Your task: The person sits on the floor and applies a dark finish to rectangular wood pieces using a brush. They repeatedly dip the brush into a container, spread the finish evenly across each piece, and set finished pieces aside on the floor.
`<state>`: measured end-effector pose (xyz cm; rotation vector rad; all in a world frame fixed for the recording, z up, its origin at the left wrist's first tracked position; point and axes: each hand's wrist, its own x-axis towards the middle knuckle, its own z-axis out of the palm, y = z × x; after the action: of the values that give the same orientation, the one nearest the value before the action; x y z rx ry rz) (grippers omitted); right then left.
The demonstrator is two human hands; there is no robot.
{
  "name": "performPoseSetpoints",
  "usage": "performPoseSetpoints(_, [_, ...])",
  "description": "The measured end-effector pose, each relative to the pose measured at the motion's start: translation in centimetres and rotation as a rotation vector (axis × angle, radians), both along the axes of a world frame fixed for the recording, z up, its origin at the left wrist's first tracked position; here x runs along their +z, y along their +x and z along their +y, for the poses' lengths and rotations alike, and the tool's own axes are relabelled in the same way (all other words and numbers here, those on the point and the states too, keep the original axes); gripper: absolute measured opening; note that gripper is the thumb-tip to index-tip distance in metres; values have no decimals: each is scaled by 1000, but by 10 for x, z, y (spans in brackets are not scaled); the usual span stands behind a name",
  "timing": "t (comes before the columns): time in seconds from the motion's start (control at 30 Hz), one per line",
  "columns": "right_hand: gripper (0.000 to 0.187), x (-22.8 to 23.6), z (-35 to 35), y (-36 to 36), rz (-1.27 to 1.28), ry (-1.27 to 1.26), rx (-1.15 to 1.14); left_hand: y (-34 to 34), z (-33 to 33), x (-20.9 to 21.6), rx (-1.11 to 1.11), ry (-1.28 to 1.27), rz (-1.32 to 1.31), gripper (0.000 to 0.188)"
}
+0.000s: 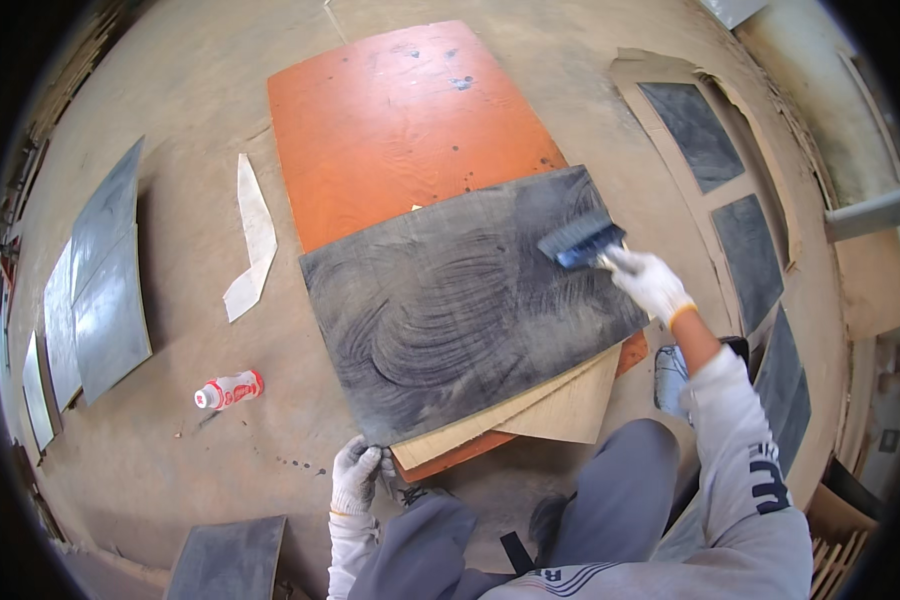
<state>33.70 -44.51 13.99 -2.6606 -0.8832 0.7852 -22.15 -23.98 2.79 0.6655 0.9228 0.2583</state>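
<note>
My right hand point(655, 286), in a white glove, is closed round the handle of a wide flat brush point(582, 240). The brush, blue and dark, rests on the right part of a dark grey panel point(450, 310) and is slightly blurred. Curved streaks cover the panel's upper face. At the panel's near left corner my left hand point(358, 476), gloved too, has its fingers closed on the edge. Thin pale wooden sheets point(570, 395) lie askew beneath the panel. Under them is a larger orange board point(400, 120), spotted with dark stains at its far end.
A white and red bottle point(232, 389) lies left, near a white strip point(253, 240). Grey panels point(110, 290) stand at the far left; another panel point(228, 560) is near left. Right, dark panels point(692, 135) lie on brown cardboard point(642, 72). A black container point(673, 380) sits beside my right forearm.
</note>
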Motion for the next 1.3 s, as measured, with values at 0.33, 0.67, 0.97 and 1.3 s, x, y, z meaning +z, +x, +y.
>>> performPoseSetpoints(0.33, [42,33,165,-125,175,48,681,-20,8,-29,35,20,-68,30])
performPoseSetpoints(0.67, [36,15,-20,-143,379,652,-608,10,55,0,406,80,-171,25])
performPoseSetpoints(0.97, [36,54,-45,-145,305,973,-694,92,176,-9,418,116,-275,27])
performPoseSetpoints(1.3, [37,78,-61,-164,189,896,-819,224,378,-40,467,195,-163,29])
